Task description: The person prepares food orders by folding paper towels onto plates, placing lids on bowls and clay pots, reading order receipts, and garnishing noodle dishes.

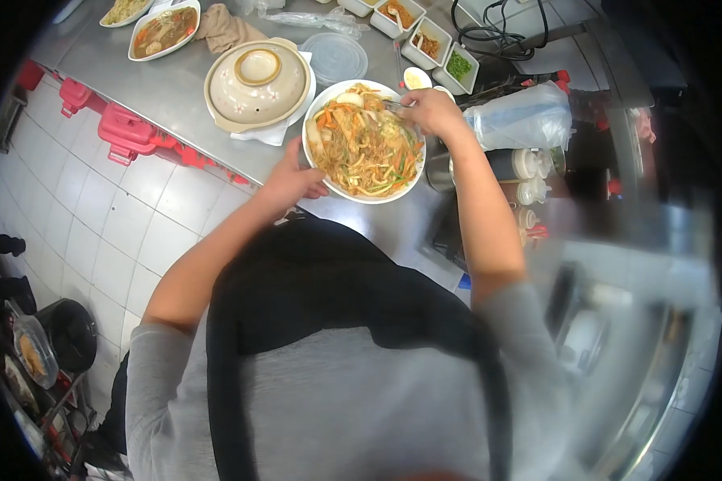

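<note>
A white plate (313, 112) heaped with stir-fried glass noodles (365, 152), with carrot strips, greens and pale slices among them, is in front of me. My left hand (295, 178) grips its left rim, thumb near the food. Over the upper right rim, my right hand (435, 112) is closed on the handle of a metal utensil (395, 104), its tip in the noodles; whether it is a spoon cannot be made out. Left of the plate, a lidded clay pot (233, 88) with a speckled cream lid rests on white paper (269, 132).
A clear round lid (334, 58) lies behind the plate. White tubs (457, 68) of toppings line the back right, near a small yellow-filled cup (416, 78). A soup bowl (164, 34) and a brown cloth (226, 28) sit back left. Bottles (529, 164) and a plastic bag (521, 116) are right.
</note>
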`<state>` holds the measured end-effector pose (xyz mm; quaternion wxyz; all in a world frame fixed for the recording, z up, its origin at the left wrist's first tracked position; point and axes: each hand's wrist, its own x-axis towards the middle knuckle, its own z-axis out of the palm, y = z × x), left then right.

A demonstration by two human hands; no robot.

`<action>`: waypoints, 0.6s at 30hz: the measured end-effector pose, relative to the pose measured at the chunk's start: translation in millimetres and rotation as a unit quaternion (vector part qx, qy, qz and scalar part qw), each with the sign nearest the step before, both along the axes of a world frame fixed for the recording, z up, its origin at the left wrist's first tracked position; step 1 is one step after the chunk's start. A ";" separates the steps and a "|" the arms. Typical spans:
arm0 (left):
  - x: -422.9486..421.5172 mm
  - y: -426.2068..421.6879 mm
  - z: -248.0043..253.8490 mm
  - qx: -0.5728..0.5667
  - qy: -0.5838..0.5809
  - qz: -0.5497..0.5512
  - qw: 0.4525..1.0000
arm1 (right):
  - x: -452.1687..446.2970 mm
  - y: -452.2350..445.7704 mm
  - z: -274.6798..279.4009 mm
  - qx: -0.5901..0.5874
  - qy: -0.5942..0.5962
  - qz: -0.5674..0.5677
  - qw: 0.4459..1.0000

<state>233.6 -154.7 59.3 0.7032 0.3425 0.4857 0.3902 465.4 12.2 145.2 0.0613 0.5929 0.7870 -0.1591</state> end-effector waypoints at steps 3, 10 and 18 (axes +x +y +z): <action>0.0 0.1 -3.7 0.010 -0.002 -0.002 1.000 | -0.8 -8.3 31.6 0.073 -0.045 0.037 0.996; 0.6 -0.9 -7.6 0.009 -0.008 0.004 1.000 | -36.4 -8.8 18.3 0.073 -0.082 0.026 0.994; 1.3 0.0 -7.1 0.010 -0.004 0.005 1.000 | -37.3 -6.3 32.0 0.088 -0.075 0.057 0.992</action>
